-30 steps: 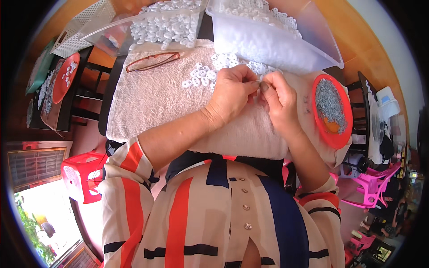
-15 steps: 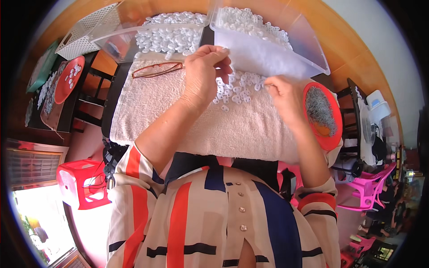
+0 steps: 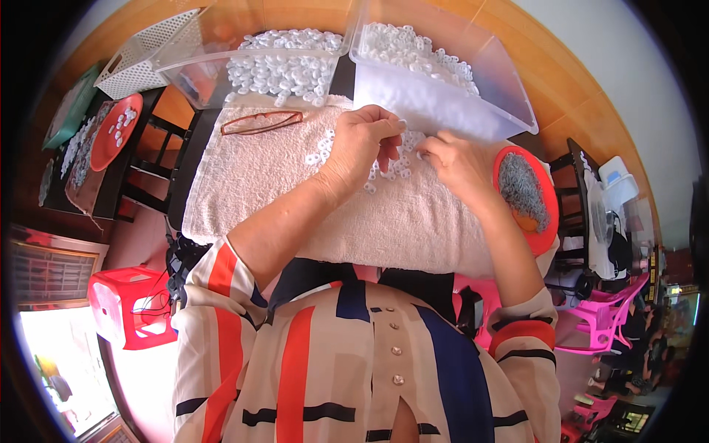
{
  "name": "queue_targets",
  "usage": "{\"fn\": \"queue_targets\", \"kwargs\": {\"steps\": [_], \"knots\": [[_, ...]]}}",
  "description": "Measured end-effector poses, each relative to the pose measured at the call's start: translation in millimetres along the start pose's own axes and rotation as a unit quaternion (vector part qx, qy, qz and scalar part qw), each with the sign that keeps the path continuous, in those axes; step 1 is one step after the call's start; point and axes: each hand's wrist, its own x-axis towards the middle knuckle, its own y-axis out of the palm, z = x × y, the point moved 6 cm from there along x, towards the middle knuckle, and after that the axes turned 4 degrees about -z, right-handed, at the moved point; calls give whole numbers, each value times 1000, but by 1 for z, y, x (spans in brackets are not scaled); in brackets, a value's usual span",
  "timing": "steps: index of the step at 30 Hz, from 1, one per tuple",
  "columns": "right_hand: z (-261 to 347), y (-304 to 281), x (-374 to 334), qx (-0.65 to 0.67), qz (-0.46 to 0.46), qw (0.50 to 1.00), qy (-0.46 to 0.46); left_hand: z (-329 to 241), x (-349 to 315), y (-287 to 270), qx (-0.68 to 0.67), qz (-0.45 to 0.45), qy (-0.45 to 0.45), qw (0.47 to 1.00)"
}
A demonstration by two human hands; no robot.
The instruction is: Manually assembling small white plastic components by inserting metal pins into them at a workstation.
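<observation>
My left hand (image 3: pixel 363 144) is closed in a pinch above the towel, a small white plastic piece (image 3: pixel 402 125) showing at its thumb and fingertip. Just right of it, my right hand (image 3: pixel 456 168) is pinched too; what its fingertips hold is too small to make out. Beneath and between both hands lies a loose heap of white oval pieces with holes (image 3: pixel 384 171), partly hidden by my left hand. More of these pieces (image 3: pixel 319 151) show left of that hand. A pinkish towel (image 3: pixel 258 184) covers the tabletop under everything.
Two clear bins (image 3: pixel 436 111) full of white pieces stand at the back. Brown-framed glasses (image 3: pixel 240 134) lie on the towel's far left. At right sits a red bowl (image 3: pixel 545 240) of small grey metal bits (image 3: pixel 521 184). A red plate (image 3: pixel 103 151) is on the left side table.
My left hand has come down from beside the bins, toward me and slightly right. My right hand has shifted a little left and nearer to me, so the two hands are closer together.
</observation>
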Motion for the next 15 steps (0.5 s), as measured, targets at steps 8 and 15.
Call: {"fn": "queue_targets", "kwargs": {"steps": [8,15], "knots": [[1,-1,7,-51,74,996,11,6,-3,7,28,17,-10,999],[3,7,-2,-106,77,991,14,7,-4,10,24,28,-20,999]]}}
